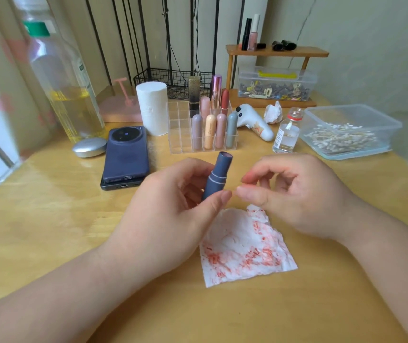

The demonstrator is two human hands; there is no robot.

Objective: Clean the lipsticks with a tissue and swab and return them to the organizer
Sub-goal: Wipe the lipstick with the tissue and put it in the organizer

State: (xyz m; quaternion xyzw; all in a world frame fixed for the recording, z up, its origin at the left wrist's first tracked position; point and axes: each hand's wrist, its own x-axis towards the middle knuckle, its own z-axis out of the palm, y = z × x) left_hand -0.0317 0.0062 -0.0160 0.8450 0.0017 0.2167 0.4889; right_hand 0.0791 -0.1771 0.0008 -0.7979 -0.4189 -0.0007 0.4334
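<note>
No legible text, brand, number or sign anywhere in view. Printed label on small glass bottle point(285, 134), right of organizer point(180, 129): characters too small to read. Label strip on tall bottle point(66, 95), far left: blurred, unreadable.

One head-worn wide view.
Looking forward and down over the table point(49, 231), close in, wall point(371, 45) far behind.

Tissue point(245, 246) on table point(49, 219) before organizer point(180, 134); phone point(126, 154) left, swab box point(393, 125) right.
</note>
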